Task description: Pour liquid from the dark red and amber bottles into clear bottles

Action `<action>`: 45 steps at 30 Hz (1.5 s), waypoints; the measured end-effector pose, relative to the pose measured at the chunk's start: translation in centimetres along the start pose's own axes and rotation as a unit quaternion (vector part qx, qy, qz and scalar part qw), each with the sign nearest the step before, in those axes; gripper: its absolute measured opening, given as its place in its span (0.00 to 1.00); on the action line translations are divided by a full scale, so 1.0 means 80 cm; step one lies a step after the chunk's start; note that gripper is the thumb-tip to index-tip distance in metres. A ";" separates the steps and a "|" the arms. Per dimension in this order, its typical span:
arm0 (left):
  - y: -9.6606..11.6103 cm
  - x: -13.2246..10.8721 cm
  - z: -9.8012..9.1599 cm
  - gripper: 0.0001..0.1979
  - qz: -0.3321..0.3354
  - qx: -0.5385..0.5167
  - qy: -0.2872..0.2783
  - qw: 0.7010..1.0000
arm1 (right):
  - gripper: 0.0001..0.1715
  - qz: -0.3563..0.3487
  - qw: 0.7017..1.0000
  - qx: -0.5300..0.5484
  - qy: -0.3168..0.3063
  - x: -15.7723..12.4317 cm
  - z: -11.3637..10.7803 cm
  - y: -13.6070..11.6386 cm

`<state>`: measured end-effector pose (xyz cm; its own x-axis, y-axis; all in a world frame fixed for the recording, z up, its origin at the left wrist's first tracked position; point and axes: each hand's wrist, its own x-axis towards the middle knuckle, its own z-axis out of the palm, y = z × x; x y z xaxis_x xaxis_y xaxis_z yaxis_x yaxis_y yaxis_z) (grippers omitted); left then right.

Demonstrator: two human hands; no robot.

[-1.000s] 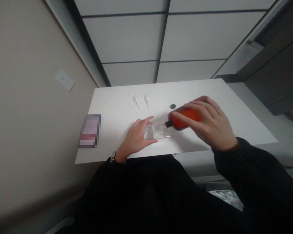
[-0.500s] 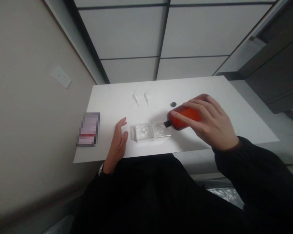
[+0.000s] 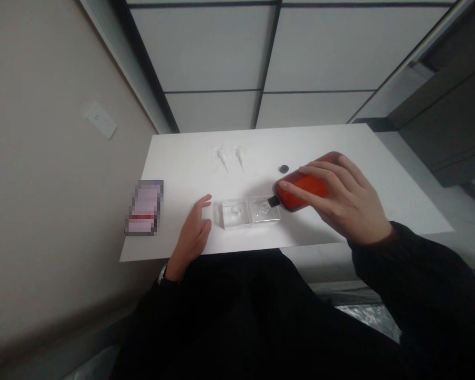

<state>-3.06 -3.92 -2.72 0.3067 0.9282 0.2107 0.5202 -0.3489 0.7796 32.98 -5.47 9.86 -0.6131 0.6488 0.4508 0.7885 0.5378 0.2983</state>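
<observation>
My right hand (image 3: 342, 203) is wrapped round a red bottle (image 3: 301, 190) held on its side, its dark nozzle pointing left over the right half of a clear two-cell plastic case (image 3: 250, 212) on the white table (image 3: 332, 148). My left hand (image 3: 193, 235) rests on the table just left of the case, fingers loosely stretched, holding nothing and not touching the case.
Two small clear pointed tips (image 3: 230, 157) lie at the back of the table. A small dark cap (image 3: 284, 169) sits beside the bottle. A blurred-out flat object (image 3: 144, 207) lies at the table's left edge. A wall with a socket (image 3: 100, 120) stands at the left.
My left hand let go of the clear case and drew back to the left, settling on the table. The red bottle stays tipped over the case's right cell.
</observation>
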 end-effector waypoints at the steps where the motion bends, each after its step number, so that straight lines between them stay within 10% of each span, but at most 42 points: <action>1: 0.000 0.000 0.000 0.29 0.002 0.001 0.000 1.000 | 0.48 -0.001 1.000 -0.001 -0.001 0.000 0.000 0.000; 45: 0.003 0.002 -0.002 0.32 0.022 0.045 -0.009 0.999 | 0.45 -0.036 0.997 0.059 -0.027 0.023 -0.011 0.004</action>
<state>-3.04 -3.86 -2.40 0.3445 0.9098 0.2316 0.5756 -0.3996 0.7134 32.17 -4.61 11.51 -0.6720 0.6325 0.3851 0.7332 0.6412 0.2263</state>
